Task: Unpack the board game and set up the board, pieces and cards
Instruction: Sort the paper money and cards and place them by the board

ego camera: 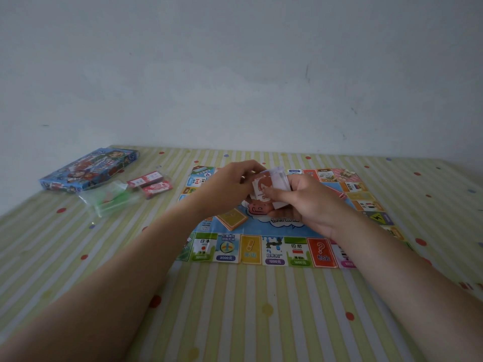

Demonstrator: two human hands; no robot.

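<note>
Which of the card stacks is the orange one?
The stack lying on the board, close to the left hand. The two packs by the box are red; the bundle in the right hand is whitish.

The left hand (230, 186) and right hand (311, 205) cover the middle of the board (261, 228), so its central artwork shows only in scraps. The stack of paper notes (271, 186) they hold over the board's centre is largely hidden by fingers, and its print is blurred. The right forearm (392, 270) hides the board's near right corner. Both it and the left forearm (117, 278) are cut off by the picture's lower edge. Left of the board, the plastic bag (109, 197) shows only green and red smears, and the print on the two small packs (150, 184) is too small to read.
</note>
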